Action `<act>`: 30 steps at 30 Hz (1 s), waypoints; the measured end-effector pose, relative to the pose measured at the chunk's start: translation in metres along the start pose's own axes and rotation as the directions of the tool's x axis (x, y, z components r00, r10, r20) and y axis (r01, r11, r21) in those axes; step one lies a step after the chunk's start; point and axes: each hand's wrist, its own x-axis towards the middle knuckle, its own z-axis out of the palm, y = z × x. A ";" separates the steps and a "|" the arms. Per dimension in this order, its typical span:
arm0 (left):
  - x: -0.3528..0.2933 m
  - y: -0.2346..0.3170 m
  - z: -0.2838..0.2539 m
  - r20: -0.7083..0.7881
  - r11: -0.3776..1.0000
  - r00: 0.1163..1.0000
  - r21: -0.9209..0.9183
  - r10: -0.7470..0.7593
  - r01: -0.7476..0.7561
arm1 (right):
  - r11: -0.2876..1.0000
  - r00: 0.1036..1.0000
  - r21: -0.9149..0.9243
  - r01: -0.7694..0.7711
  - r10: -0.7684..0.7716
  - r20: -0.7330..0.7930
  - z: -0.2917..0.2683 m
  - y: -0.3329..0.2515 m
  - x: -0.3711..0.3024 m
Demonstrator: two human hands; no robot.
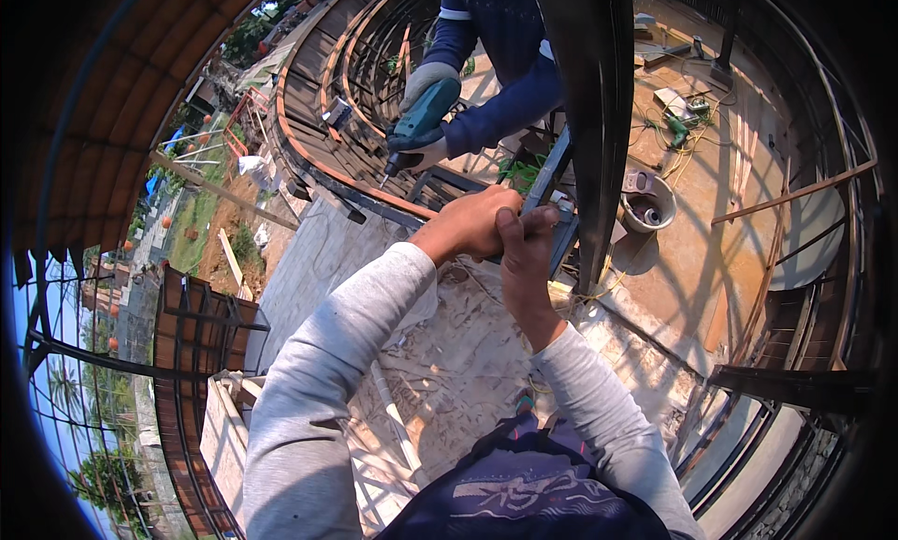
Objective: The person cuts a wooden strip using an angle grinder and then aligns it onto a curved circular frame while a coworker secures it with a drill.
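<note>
My left hand and my right hand meet at the middle of the view, both closed with fingers curled. Whatever lies inside them is hidden by the fingers. A grey metal bar runs up and away from right beside my knuckles; whether I grip its end I cannot tell. Ahead, a co-worker's gloved hands hold a teal power drill, tilted down. Its bit points at the curved rim of a slatted frame, close to my left hand.
A dark upright post stands just right of my hands. Behind it are a bucket and a green power tool among yellow cords on the brown floor. A pale, stained sheet lies below me. Curved metal framing rings both sides.
</note>
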 end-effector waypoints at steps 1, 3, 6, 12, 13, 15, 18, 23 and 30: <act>-0.001 0.002 -0.002 0.011 1.000 1.000 -0.019 -0.004 0.004 | 0.999 1.000 0.036 -0.016 0.016 0.002 0.002 0.001 -0.001; -0.001 0.006 -0.006 0.060 0.998 0.997 -0.055 -0.039 0.042 | 0.999 0.999 0.043 -0.033 0.032 0.023 0.000 -0.002 0.001; 0.000 0.009 -0.006 0.066 0.991 0.996 -0.116 -0.055 0.063 | 0.996 0.995 -0.077 -0.053 0.059 0.079 -0.012 -0.007 -0.005; -0.005 0.022 -0.012 0.021 0.993 1.000 -0.117 -0.017 0.019 | 0.907 0.974 -0.355 -0.228 0.217 -0.071 -0.069 -0.020 -0.048; -0.006 0.022 -0.011 0.022 0.992 1.000 -0.126 0.001 0.002 | 0.888 0.968 -0.383 -0.253 0.235 -0.094 -0.081 -0.028 -0.054; -0.004 0.020 -0.011 0.020 0.996 1.000 -0.092 -0.009 0.011 | 0.878 0.955 -0.379 -0.294 0.252 -0.158 -0.110 -0.042 -0.066; -0.010 0.013 -0.005 -0.001 0.997 0.997 0.025 -0.072 0.072 | 0.886 0.936 -0.334 -0.322 0.246 -0.251 -0.152 -0.061 -0.071; -0.008 -0.006 0.005 -0.109 0.999 0.994 0.051 0.000 0.005 | 0.888 0.942 -0.373 -0.269 0.162 -0.295 -0.195 -0.099 -0.061; -0.004 -0.021 0.004 -0.347 0.691 0.936 -0.689 -0.050 -0.219 | 0.889 0.950 -0.404 -0.215 0.095 -0.297 -0.220 -0.161 -0.074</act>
